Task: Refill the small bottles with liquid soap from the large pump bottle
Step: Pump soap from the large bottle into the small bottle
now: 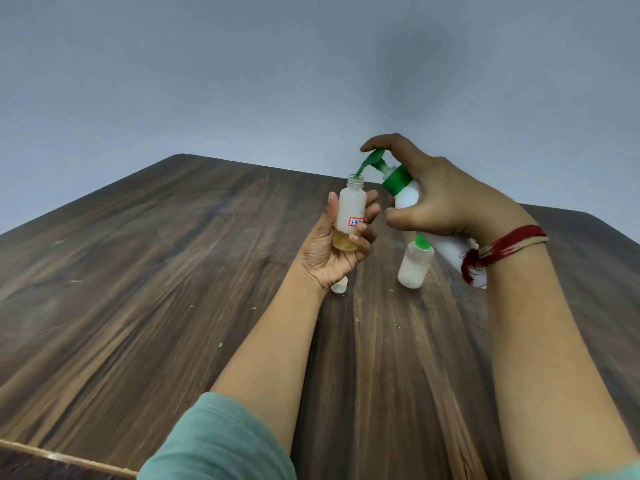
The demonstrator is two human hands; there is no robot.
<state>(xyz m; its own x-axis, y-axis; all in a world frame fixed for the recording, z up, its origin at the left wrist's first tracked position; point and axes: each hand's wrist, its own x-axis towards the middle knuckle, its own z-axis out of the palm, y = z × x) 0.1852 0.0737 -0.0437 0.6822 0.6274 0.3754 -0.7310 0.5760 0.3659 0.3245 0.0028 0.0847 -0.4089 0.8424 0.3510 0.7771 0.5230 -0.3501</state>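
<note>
Our left hand (341, 251) holds the small open bottle (350, 209) upright above the worktop (173, 271), fingers (372, 206) curled round its body, a little yellowish liquid at its bottom. Our right hand (436, 202) grips the large pump bottle (407, 197), tilted toward the left, with the index finger on the green pump head (372, 161), whose spout tip sits at the small bottle's mouth. A second small bottle (414, 265) with a green cap stands on the worktop just below the right hand, close beside the pump bottle's base. A small pale cap (339, 285) lies on the wood, half hidden under the left wrist. Everything clusters toward the far right of the worktop, near its far edge and the grey wall (277, 64). To the left of the hands we see a broad stretch of wood grain running to a rounded far corner, and a pale strip marks the near left edge. A red thread band (502, 244) circles the right wrist.
</note>
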